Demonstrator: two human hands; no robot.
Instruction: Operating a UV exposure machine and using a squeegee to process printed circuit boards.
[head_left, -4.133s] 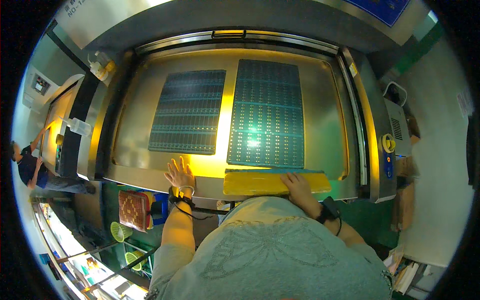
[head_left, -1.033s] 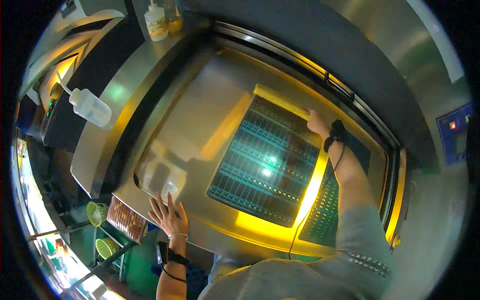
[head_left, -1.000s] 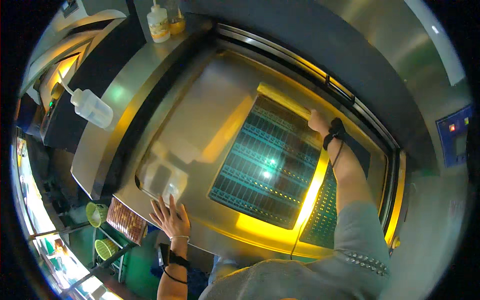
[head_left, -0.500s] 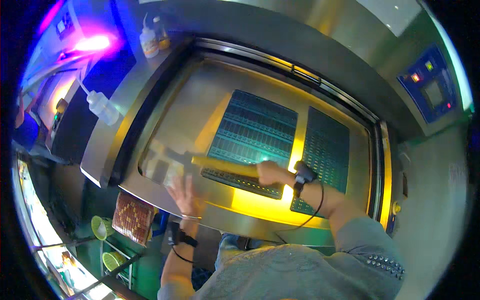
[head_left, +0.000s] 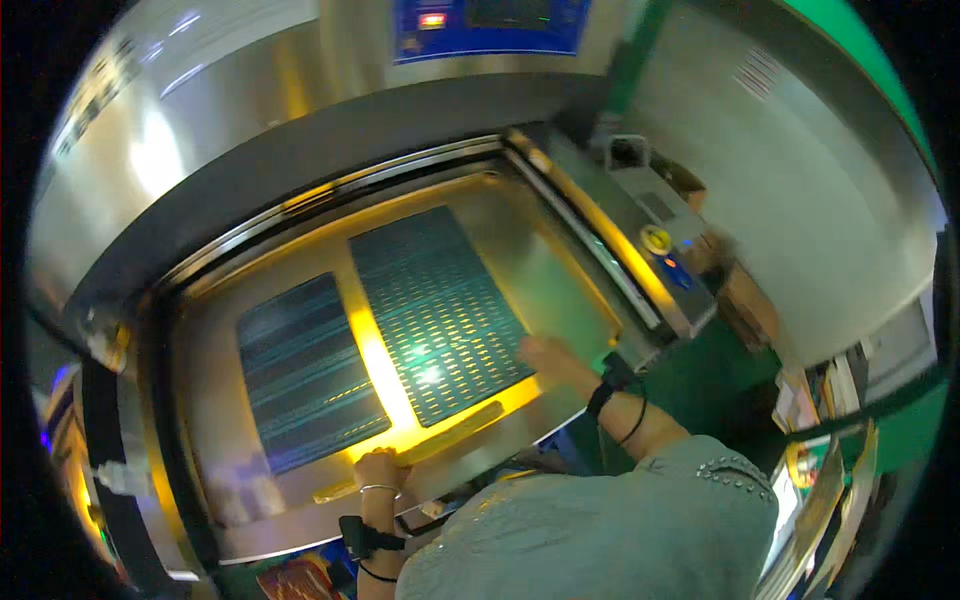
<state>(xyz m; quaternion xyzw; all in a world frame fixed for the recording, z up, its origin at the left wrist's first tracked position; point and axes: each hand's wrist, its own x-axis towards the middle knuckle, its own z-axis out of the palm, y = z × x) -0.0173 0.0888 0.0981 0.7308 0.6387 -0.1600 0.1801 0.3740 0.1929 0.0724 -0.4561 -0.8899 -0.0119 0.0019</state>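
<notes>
Two dark green circuit-board panels lie side by side on a metal bed lit yellow. The left panel [head_left: 305, 375] has striped rows; the right panel [head_left: 440, 310] carries rows of small gold marks. My left hand [head_left: 378, 467] is closed at the bed's front edge, around a long yellow strip [head_left: 455, 438] that runs along the panels' near side. By the near right corner of the right panel is my right hand [head_left: 548, 355]. Its fingers are smeared by motion, so their grip does not show. Both wrists wear black straps with small devices.
A raised metal frame [head_left: 600, 250] borders the bed. Right of it, a yellow tape roll [head_left: 655, 240] and a blue object [head_left: 677, 272] rest on a ledge near cardboard boxes [head_left: 748, 305]. A blue control panel [head_left: 490, 28] is above. At left stands a pale bottle [head_left: 122, 478].
The view has swung right. The yellow strip, previously in my right hand, is now at my left hand. My left hand has gone from spread to closed; my right hand is beside the right panel.
</notes>
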